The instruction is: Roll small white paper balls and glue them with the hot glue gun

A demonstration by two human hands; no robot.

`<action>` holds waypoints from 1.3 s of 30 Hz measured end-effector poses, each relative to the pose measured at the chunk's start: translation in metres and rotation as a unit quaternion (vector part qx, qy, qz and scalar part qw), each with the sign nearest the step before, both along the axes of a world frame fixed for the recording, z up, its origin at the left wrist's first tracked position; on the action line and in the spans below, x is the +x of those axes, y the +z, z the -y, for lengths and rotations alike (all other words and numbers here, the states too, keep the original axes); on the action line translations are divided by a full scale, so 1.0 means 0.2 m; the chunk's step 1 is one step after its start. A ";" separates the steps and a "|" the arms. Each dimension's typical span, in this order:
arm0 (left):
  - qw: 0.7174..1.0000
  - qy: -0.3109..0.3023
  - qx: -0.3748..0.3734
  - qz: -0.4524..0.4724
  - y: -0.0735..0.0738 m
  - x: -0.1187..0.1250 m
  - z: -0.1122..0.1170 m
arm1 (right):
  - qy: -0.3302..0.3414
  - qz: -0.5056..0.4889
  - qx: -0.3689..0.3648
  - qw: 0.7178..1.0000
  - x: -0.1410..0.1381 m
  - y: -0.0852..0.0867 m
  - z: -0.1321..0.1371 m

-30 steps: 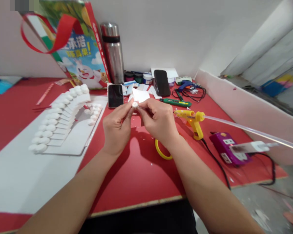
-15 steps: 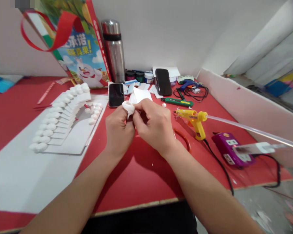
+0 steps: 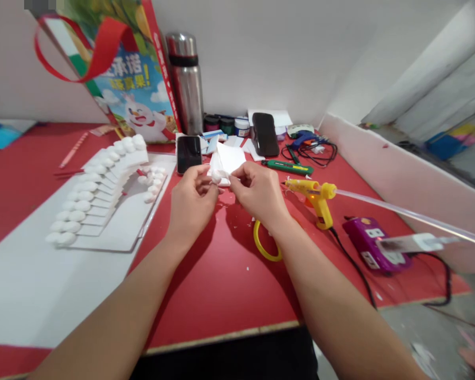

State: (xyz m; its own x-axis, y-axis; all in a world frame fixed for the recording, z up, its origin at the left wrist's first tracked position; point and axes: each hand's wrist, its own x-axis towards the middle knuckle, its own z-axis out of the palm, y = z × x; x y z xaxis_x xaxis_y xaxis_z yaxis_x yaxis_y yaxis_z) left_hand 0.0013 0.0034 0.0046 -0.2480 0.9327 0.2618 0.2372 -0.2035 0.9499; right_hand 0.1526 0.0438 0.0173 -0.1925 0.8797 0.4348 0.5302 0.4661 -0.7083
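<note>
Left hand (image 3: 192,198) is hovering above the red table (image 3: 221,285), its thumb and forefinger pinching a small white lump (image 3: 216,178) while the other fingers are curling loosely underneath. Opposite it, the right hand (image 3: 257,192) is closing its thumb and forefinger on the same white lump from the other side, knuckles facing up. The lump is hanging between the two sets of fingertips, just in front of a white sheet (image 3: 229,158). Whether the right fingers are also touching that sheet I cannot tell.

A yellow loop (image 3: 263,245) is lying on the table under the right wrist. Just right of the hand, a yellow glue gun (image 3: 314,195) is standing on the table with a long clear glue stick (image 3: 399,214) poking out of its back. Its black cord is running past a purple power strip (image 3: 370,243). A green utility knife (image 3: 288,167) is lying behind the gun, and a black case (image 3: 264,134) is sitting beyond that. A dark phone (image 3: 188,153) is leaning just behind the left hand.

On the left, a white board (image 3: 31,285) is carrying a stepped white model (image 3: 98,195) lined with small white balls. A steel flask (image 3: 186,84) and a colourful gift bag (image 3: 119,74) are standing against the pale back wall (image 3: 281,53).
</note>
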 end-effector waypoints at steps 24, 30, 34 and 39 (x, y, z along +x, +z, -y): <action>0.896 -0.121 -0.105 0.413 0.11 -0.01 0.00 | 0.019 0.021 -0.058 0.998 0.10 0.12 -0.03; 0.842 -0.073 -0.161 0.511 0.15 -0.01 0.00 | 0.028 0.028 -0.072 0.997 0.10 0.13 -0.02; 0.794 0.000 -0.186 0.579 0.15 -0.01 -0.02 | 0.040 0.040 -0.066 0.996 0.10 0.13 -0.01; 0.787 0.013 -0.184 0.590 0.16 -0.01 -0.03 | 0.051 0.078 -0.056 0.994 0.11 0.14 0.00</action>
